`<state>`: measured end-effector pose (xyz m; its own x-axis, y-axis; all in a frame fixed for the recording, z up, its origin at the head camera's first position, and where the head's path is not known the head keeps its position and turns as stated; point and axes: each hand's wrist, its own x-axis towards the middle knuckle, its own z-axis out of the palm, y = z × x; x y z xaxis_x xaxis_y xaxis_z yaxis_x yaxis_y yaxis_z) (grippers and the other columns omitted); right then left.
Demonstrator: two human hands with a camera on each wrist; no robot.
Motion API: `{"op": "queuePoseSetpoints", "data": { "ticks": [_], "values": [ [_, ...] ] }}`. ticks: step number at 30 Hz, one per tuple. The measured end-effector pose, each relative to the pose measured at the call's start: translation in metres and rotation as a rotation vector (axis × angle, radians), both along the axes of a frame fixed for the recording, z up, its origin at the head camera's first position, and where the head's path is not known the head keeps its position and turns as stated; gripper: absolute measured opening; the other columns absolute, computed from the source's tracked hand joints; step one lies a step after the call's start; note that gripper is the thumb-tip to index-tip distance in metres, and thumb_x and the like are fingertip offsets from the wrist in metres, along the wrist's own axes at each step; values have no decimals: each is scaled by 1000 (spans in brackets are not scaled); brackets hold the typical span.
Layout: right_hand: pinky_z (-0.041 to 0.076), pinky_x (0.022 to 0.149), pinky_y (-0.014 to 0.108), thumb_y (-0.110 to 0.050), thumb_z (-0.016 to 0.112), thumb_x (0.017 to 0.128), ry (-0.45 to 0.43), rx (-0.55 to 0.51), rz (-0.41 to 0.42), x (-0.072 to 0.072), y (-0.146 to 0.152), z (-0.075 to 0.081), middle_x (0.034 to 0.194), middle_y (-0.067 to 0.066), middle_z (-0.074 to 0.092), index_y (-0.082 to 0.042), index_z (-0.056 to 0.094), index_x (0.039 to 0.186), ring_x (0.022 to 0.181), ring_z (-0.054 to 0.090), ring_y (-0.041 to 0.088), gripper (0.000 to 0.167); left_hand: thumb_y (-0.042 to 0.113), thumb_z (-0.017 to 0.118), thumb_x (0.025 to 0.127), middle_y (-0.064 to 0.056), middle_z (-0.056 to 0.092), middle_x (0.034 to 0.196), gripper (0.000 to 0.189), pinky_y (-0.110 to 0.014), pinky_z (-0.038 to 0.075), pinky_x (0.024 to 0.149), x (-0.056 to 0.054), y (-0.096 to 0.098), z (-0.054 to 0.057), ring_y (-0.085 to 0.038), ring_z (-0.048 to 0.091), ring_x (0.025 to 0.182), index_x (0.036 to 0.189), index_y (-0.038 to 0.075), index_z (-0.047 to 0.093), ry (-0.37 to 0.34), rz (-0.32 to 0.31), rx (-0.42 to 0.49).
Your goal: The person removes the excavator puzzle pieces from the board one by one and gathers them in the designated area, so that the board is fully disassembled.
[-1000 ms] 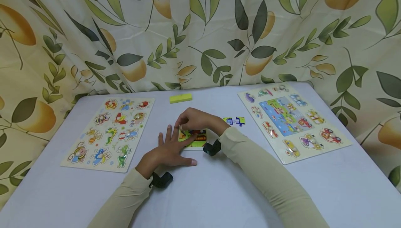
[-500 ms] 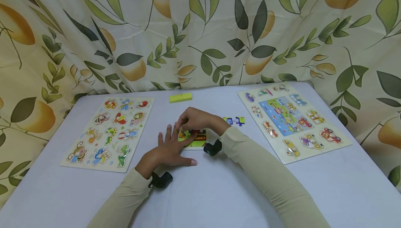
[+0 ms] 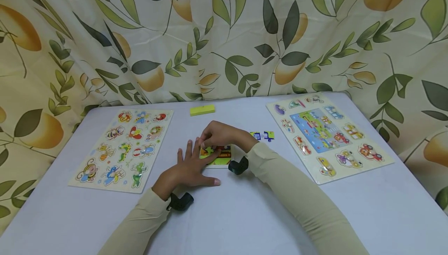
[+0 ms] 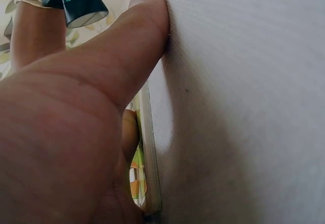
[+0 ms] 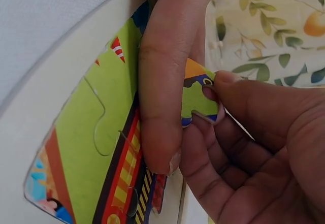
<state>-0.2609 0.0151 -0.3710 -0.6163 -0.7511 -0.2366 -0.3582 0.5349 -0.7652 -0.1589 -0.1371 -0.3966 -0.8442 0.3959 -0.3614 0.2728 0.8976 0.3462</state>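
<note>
My left hand [image 3: 190, 169] is spread over a small jigsaw puzzle [image 3: 222, 161] in a pale frame, one finger lying across its picture. In the left wrist view the thumb [image 4: 124, 46] reaches past the frame's edge [image 4: 150, 153] towards the white cloth. My right hand [image 3: 224, 133] is bent over the puzzle's far left part. Between its thumb and fingers it pinches a green puzzle piece [image 5: 199, 98] with orange and blue on it, tilted above the frame. Joined pieces with a red and yellow striped vehicle [image 5: 122, 183] show beside the left finger. The hands hide much of the puzzle.
Two loose puzzle pieces [image 3: 262, 135] lie right of the right hand. A yellow block [image 3: 202, 109] sits at the back. An insect picture board [image 3: 120, 150] lies on the left, a vehicle picture board [image 3: 323, 134] on the right. A patterned curtain [image 3: 231, 37] hangs behind the table.
My right hand's fingertips have shifted very slightly to the right over the puzzle. The left hand keeps its place.
</note>
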Motion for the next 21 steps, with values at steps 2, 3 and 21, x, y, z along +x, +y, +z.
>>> {"op": "queuePoseSetpoints", "data": {
  "ticks": [2, 3, 21],
  "values": [
    [52, 68, 26, -8, 64, 95, 9, -3, 4, 0, 0, 0, 83, 2, 68, -4, 74, 96, 72, 59, 14, 11, 69, 66, 77, -15, -21, 158, 92, -69, -11, 103, 0, 0, 0, -44, -26, 138, 153, 43, 21, -3, 0, 0],
    [52, 68, 26, -8, 64, 95, 13, -6, 5, 0, 1, 0, 83, 2, 68, -4, 75, 96, 71, 59, 14, 11, 70, 66, 77, -15, -21, 158, 92, -69, -11, 103, 0, 0, 0, -44, -27, 138, 153, 44, 21, -4, 1, -1],
    [49, 77, 26, -5, 61, 95, 74, 0, -43, -6, 17, 3, 86, 1, 70, -3, 74, 102, 79, 59, 12, 15, 71, 65, 76, -20, -21, 157, 94, -68, -11, 104, -2, 2, -1, -43, -26, 139, 153, 43, 20, -21, 27, -30]
  ]
}}
